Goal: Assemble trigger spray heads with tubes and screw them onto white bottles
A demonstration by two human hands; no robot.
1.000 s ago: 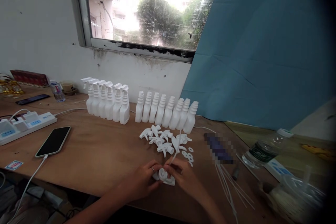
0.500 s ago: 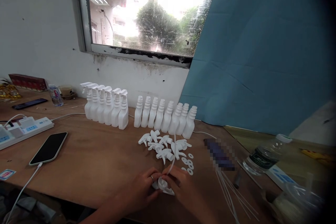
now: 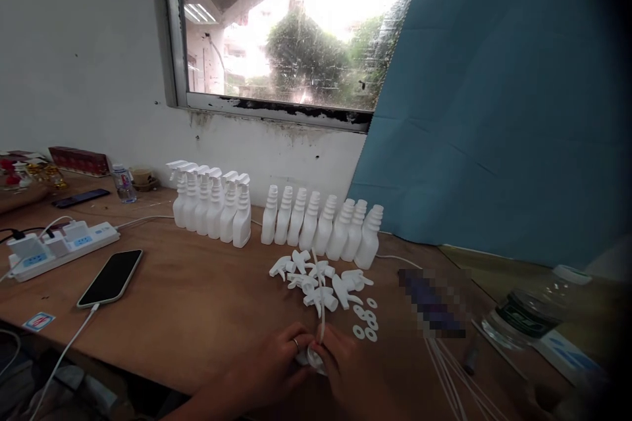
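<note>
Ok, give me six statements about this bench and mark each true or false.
1. The left hand and right hand meet at a white part. True.
2. A thin white tube rises from between them. True.
3. The washers lie left of the loose spray heads. False: the washers lie at that pile's right.
4. The right-hand bottles wear spray heads. False: those bottles have bare necks.
5. A white cable is plugged into the nearer phone. True.
6. The finger ring is on the right hand. False: the finger ring is on the left.
</note>
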